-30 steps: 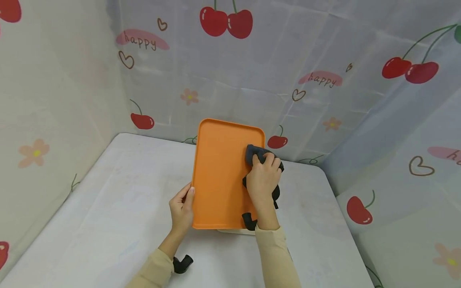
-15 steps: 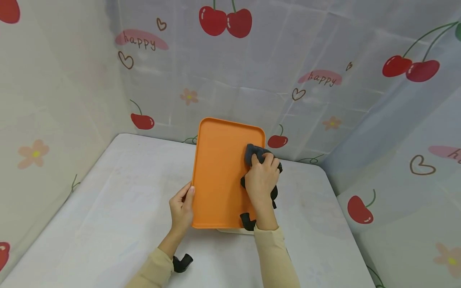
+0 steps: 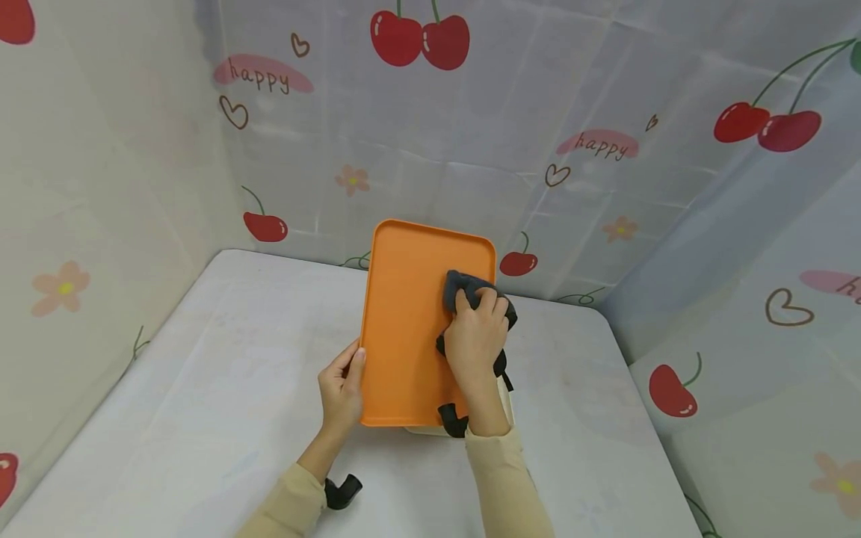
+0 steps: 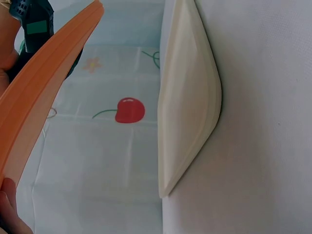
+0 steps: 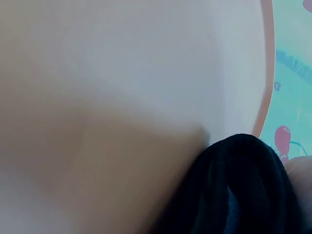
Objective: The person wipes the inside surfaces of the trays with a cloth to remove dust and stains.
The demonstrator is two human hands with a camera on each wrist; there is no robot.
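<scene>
An orange rectangular tray is held up, tilted, with its inner face toward the head camera. My left hand grips it by the left edge, thumb on the front. On the right part of the tray's face, my right hand holds a bunched dark grey cloth with curled fingers. The cloth touches the tray surface. In the right wrist view the dark cloth lies against the pale-looking tray face. The left wrist view shows the orange tray from its side, with left fingertips at its edge.
A cream-coloured shallow tray lies on the white table beneath the orange one, mostly hidden in the head view. Cherry-printed curtains hang behind and on both sides. Black camera mounts are worn on the wrists.
My right hand and the cloth have shifted left across the tray's face, uncovering some of the cream tray's right edge. The left hand and the orange tray have barely moved.
</scene>
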